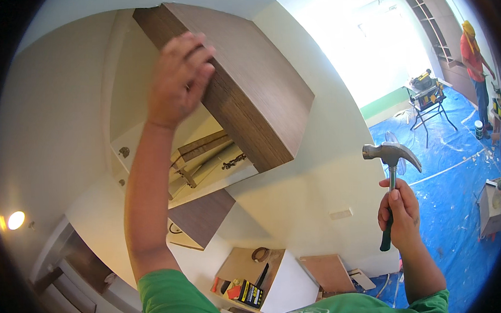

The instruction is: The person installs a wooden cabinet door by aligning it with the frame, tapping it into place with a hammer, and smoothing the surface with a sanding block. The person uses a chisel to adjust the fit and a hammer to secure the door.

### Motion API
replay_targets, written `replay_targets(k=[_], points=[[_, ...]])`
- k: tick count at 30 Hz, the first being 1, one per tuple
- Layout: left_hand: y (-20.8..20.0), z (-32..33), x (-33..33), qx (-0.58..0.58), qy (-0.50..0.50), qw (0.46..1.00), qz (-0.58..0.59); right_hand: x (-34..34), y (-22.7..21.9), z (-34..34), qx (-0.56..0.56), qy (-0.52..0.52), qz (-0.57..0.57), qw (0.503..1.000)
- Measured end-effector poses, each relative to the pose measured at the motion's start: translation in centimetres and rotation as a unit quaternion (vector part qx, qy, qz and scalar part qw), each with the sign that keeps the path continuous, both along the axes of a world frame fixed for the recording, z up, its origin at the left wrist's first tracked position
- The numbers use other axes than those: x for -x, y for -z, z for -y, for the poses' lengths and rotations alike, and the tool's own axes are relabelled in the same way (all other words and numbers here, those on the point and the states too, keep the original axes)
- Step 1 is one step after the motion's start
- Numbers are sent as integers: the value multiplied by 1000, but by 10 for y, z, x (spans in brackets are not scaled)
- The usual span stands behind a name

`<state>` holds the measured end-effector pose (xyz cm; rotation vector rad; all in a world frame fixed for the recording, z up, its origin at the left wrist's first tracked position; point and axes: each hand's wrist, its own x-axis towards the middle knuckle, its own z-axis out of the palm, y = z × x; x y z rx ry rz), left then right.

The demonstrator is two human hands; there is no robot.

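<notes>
My right hand [400,212] is wrapped round the green grip of a claw hammer [392,151]. It is held upright on the right, its steel head at the top and its claw curving to the right. My left hand [181,79] is raised high in front of the brown wood-grain panel [249,123] of a wall cabinet. Its fingers are curled in and slightly blurred, with the thumb close to them. Whether it holds anything small, or touches the panel, I cannot make out. Metal hinges [124,152] show on a pale cabinet part beside my left forearm.
Loose fittings [234,161] and a wood strip [206,145] lie in the open cabinet. Below stands a box-shaped cabinet [291,282] with a black-and-yellow package [250,293]. Blue sheeting [450,177] covers the floor at right, with a saw on a stand [426,92] and another person [473,66].
</notes>
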<state>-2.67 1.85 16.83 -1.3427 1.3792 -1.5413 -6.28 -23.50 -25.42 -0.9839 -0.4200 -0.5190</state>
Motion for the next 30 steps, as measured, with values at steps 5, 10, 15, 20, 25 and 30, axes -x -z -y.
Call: replay_targets(k=[5, 10, 15, 20, 25, 30], points=[[-52, 3, -13, 69, 50, 996, 28, 1, 2, 1, 10, 23, 4, 1000], [-59, 4, -24, 132, 53, 986, 87, 4, 6, 6, 4, 35, -14, 999], [-55, 2, -20, 172, -13, 980, 96, 5, 8, 10, -14, 33, -30, 999], [-34, 3, -24, 145, -30, 989, -9, 12, 9, 8, -2, 31, -51, 998], [29, 7, -13, 78, -58, 995, -18, 15, 21, 5, 15, 27, -70, 997], [130, 13, 2, -1, -126, 987, -101, 15, 46, 7, 13, 34, -106, 994]])
